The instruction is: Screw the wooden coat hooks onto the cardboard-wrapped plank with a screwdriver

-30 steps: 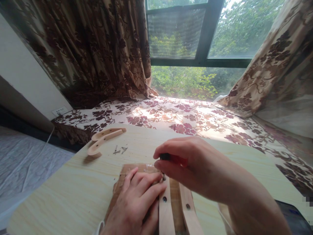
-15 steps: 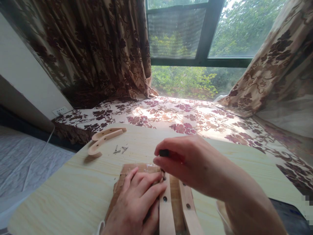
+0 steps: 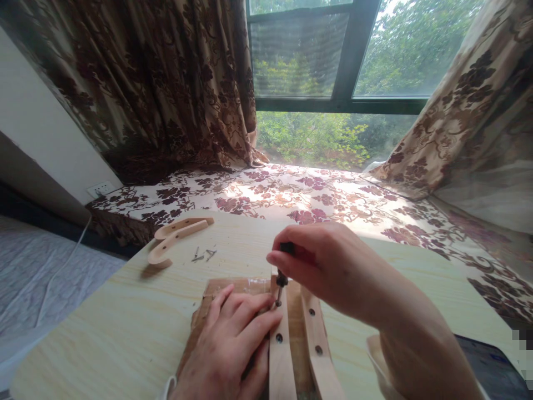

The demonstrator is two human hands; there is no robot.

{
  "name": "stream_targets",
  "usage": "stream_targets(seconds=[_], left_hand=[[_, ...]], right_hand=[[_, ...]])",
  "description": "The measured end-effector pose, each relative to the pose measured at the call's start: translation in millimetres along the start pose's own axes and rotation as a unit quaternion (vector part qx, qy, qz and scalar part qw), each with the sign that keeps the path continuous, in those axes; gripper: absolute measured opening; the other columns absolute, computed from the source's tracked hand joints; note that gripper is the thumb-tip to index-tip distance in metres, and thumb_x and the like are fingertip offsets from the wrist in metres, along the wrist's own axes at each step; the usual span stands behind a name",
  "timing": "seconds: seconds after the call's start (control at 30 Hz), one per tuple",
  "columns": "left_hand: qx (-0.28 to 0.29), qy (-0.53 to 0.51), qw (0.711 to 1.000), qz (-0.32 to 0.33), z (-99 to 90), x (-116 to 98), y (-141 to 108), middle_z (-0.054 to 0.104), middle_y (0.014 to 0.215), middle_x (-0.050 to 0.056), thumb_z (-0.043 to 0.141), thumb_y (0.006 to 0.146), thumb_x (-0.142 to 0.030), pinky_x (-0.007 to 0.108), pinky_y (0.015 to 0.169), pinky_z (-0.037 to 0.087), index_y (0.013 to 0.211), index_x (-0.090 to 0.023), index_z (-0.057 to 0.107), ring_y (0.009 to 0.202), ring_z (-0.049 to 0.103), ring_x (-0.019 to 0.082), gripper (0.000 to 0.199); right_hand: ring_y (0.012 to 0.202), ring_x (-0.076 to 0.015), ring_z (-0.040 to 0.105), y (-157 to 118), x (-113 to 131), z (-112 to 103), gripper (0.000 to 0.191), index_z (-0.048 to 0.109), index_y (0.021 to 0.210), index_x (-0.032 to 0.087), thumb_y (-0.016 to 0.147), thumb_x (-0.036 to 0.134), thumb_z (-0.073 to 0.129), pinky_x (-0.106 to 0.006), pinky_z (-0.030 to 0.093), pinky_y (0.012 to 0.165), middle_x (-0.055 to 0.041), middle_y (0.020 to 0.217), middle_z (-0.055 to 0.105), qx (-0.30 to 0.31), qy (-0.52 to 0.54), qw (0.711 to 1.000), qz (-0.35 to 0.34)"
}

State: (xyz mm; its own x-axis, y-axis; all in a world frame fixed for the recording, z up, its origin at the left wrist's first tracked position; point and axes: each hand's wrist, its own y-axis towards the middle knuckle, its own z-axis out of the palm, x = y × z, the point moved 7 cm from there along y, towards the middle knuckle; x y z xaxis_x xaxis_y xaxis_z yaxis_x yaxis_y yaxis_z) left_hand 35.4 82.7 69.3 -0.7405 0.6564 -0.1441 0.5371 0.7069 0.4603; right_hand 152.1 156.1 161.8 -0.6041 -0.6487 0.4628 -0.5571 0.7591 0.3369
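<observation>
My right hand [image 3: 333, 275] is closed around the dark handle of a screwdriver [image 3: 282, 278]. The screwdriver stands nearly upright, its shaft reaching down to a screw [image 3: 278, 303] in a pale curved wooden piece [image 3: 281, 361]. My left hand [image 3: 235, 339] lies palm down with fingers stretched out, the index and middle fingertips against that wooden piece near the screw; its thumb is hidden. Alongside, a second wooden piece [image 3: 313, 330] bears two dark screw heads. Both pieces lie over brown cardboard [image 3: 237, 285].
Two curved wooden pieces [image 3: 179, 236] with holes lie at the table's [image 3: 104, 311] back left. Several loose screws [image 3: 204, 255] are close by. A dark flat device [image 3: 491, 364] is at the right edge. Beyond the table is a floral-covered window ledge [image 3: 275, 194].
My right hand has turned and moved slightly right, showing more of the screwdriver's shaft. The left hand and the wooden pieces stay in place.
</observation>
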Motion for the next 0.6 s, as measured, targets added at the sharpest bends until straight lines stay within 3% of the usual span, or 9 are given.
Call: stream_targets(seconds=[0.1,0.23,0.33,0.5,0.6], left_hand=[[0.0,0.0,1.0,0.001,0.1,-0.4,-0.2,0.057,0.123,0.0,0.05,0.082,-0.009,0.042,0.109,0.019,0.121,-0.027,0.051,0.115,0.047,0.018,0.043],[0.0,-0.003,1.0,-0.004,-0.7,-0.9,1.9,0.057,0.122,0.001,0.049,0.082,-0.008,0.043,0.107,0.022,0.12,-0.025,0.051,0.115,0.047,0.019,0.042],[0.0,-0.005,1.0,-0.004,-0.4,-0.5,2.5,0.057,0.121,0.001,0.049,0.082,-0.008,0.043,0.107,0.022,0.119,-0.025,0.052,0.115,0.047,0.02,0.041],[-0.008,-0.002,1.0,0.0,0.7,-0.2,0.8,0.058,0.121,0.0,0.05,0.082,-0.009,0.043,0.108,0.021,0.12,-0.026,0.052,0.114,0.048,0.019,0.042],[-0.011,-0.003,1.0,-0.005,-0.2,-0.8,1.4,0.059,0.119,0.001,0.049,0.082,-0.008,0.044,0.107,0.023,0.119,-0.026,0.053,0.112,0.05,0.019,0.041]], right_hand=[[0.055,-0.0078,0.042,-0.9,-2.5,-0.5,0.017,0.062,0.077,0.021,0.087,0.034,0.057,-0.023,0.029,0.052,0.006,0.06,0.053,-0.004,-0.006,1.0,0.011],[0.055,-0.0057,0.044,-6.5,11.0,-0.8,0.01,0.064,0.093,0.024,0.085,0.023,0.057,-0.021,0.03,0.052,0.0081,0.064,0.055,0.024,0.064,0.997,-0.043],[0.056,-0.0058,0.044,-5.9,13.1,1.3,0.008,0.064,0.087,0.022,0.087,0.024,0.056,-0.021,0.03,0.051,0.0069,0.065,0.056,0.035,0.071,0.996,-0.047],[0.052,-0.007,0.038,-1.7,1.1,2.3,0.018,0.061,0.077,0.021,0.086,0.035,0.057,-0.023,0.025,0.048,0.0068,0.057,0.05,0.014,0.009,1.0,0.013],[0.052,-0.0062,0.039,-4.0,6.0,0.8,0.009,0.062,0.081,0.021,0.085,0.029,0.058,-0.022,0.027,0.049,0.0078,0.058,0.049,0.018,0.032,0.999,-0.008]])
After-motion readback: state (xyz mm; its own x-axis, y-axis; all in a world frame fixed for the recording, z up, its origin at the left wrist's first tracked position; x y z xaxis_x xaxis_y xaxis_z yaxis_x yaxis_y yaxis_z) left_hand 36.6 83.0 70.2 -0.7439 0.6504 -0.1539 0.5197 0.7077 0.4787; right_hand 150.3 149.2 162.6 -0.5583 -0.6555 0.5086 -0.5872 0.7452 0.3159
